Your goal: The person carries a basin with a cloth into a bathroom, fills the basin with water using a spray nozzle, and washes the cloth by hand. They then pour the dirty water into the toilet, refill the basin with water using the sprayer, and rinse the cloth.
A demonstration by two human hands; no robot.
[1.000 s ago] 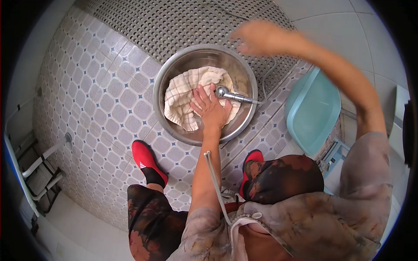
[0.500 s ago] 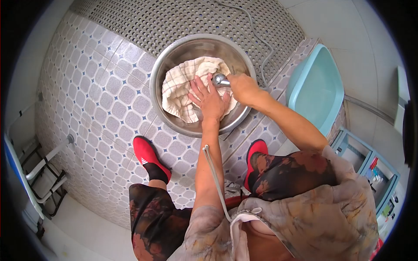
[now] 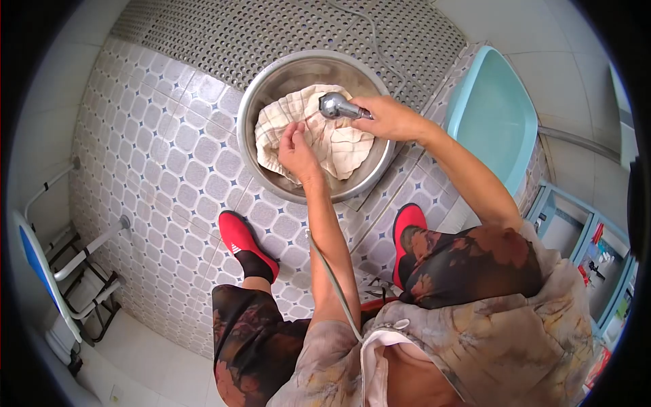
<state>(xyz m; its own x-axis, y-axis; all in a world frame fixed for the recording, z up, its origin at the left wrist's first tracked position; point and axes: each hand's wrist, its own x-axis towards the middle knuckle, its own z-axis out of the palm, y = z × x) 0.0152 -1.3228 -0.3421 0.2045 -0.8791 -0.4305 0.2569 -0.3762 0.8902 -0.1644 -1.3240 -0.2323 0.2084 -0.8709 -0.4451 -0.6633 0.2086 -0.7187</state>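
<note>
A large steel basin (image 3: 249,146) stands on the tiled floor, with a pale checked cloth (image 3: 349,149) crumpled inside it. My right hand (image 3: 386,119) is closed round the handle of a chrome shower head (image 3: 333,106), which it holds over the cloth. My left hand (image 3: 298,153) is at the left part of the cloth, its fingers drawn together and touching or just above the fabric; whether they pinch a fold cannot be made out.
A perforated grey mat (image 3: 203,41) lies behind the basin, with a hose (image 3: 374,41) across it. To the right are a light blue tub (image 3: 498,122) and a blue shelf (image 3: 583,247). A folding chair (image 3: 81,278) is at the left.
My right hand took hold of the shower head and raised it from the cloth. My left hand, spread flat on the cloth before, has moved left and drawn its fingers together.
</note>
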